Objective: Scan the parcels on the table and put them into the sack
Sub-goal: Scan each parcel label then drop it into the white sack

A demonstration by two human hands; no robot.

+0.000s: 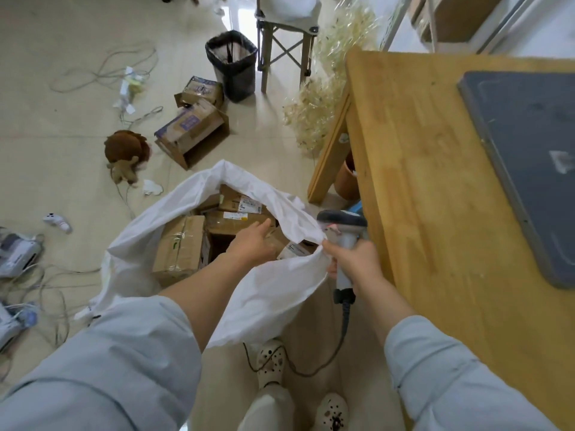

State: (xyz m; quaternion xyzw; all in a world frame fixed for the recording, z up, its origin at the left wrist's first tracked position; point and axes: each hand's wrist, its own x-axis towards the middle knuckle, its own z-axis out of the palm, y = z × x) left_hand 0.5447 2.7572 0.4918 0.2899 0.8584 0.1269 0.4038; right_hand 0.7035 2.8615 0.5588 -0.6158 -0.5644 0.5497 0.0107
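Several parcels [179,247]: inside sack [280,293], on floor [62,144] left of table [420,181].
Left hand [252,244]: our nearest, fingers straight, empty, just above them.
Right hand [354,262]: we grip scanner [342,220], pinch sack rim.

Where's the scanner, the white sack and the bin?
scanner [342,220]: head view, on its grey head.
sack [273,293]: head view, on its near white wall.
bin [238,77]: head view, on its dark front wall.
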